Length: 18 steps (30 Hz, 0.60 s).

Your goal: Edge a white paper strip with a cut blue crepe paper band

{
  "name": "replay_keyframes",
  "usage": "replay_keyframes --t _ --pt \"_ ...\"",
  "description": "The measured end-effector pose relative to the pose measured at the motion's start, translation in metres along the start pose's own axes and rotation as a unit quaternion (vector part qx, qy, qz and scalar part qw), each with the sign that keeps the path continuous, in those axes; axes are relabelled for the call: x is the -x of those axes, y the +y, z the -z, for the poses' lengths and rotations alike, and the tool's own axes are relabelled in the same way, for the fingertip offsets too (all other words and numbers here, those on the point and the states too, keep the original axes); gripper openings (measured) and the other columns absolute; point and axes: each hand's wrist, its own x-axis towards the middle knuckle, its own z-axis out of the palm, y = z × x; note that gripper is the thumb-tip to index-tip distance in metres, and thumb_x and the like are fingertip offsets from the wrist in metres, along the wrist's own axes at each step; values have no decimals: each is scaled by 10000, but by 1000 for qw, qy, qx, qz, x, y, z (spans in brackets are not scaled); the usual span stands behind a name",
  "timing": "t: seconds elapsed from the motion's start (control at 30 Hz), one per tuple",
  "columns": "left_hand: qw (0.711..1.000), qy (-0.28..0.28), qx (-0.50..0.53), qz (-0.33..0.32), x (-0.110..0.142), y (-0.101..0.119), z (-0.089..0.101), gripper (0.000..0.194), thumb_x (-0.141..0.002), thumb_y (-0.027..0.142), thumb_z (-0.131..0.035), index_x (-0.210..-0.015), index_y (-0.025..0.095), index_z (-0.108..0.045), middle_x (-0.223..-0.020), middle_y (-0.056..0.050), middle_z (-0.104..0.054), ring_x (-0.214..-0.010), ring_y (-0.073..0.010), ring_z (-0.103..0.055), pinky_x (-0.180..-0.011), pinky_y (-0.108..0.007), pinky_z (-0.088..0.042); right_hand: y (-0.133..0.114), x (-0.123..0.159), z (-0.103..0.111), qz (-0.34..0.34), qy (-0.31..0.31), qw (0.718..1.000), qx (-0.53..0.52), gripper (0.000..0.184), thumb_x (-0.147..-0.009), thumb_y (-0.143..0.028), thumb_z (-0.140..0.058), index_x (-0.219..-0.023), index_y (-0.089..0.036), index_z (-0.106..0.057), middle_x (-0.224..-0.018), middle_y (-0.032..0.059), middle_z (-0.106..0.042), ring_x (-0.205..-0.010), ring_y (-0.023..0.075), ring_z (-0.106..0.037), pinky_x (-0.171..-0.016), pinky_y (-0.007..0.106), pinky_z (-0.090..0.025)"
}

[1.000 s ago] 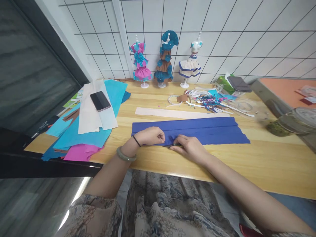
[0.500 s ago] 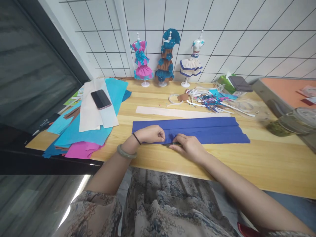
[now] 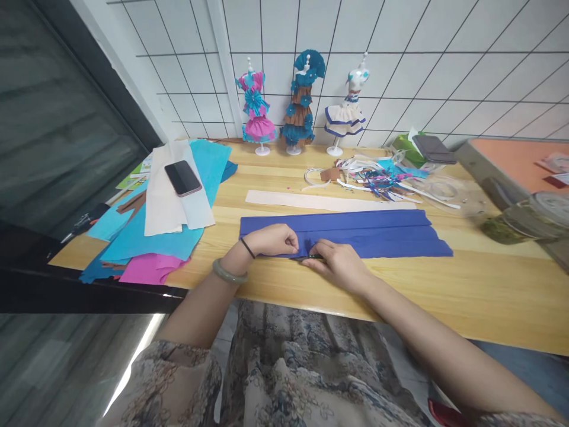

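A long sheet of blue crepe paper [image 3: 382, 234] lies crosswise on the table before me, with lengthwise creases or layers. On its left part rests my left hand [image 3: 276, 240], fingers curled closed at the paper's near edge. My right hand [image 3: 338, 261] is closed around dark scissors [image 3: 306, 258], mostly hidden by the fingers. Their dark tip points left along the near edge, close to my left hand. The paper bunches up slightly beside my right fingers. Just beyond the blue sheet lies a pale cream strip [image 3: 311, 200].
Coloured paper sheets [image 3: 151, 246] and a phone [image 3: 182, 178] are stacked at left. Three small dress forms [image 3: 255, 112] in paper dresses stand by the tiled wall. Scraps and ribbons [image 3: 382, 178] are heaped at back right, near a lidded jar [image 3: 524, 222].
Both hands hold nearly the same places on the blue paper. My right hand and the scissors have shifted only very slightly; the whole view has moved a little.
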Motion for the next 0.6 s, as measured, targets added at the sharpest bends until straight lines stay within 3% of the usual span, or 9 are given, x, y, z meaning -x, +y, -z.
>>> replay_keyframes --t 0.6 --pt "1000 8 11 -4 0 -2 -1 146 -702 224 -575 -751 134 -679 -705 -9 -673 -623 -98 -550 -561 -184 -362 -7 -3 -3 -13 -4 1000 1 356 -872 -505 -409 -861 -202 -598 -842 43 -638 -725 169 -614 -618 266 -377"
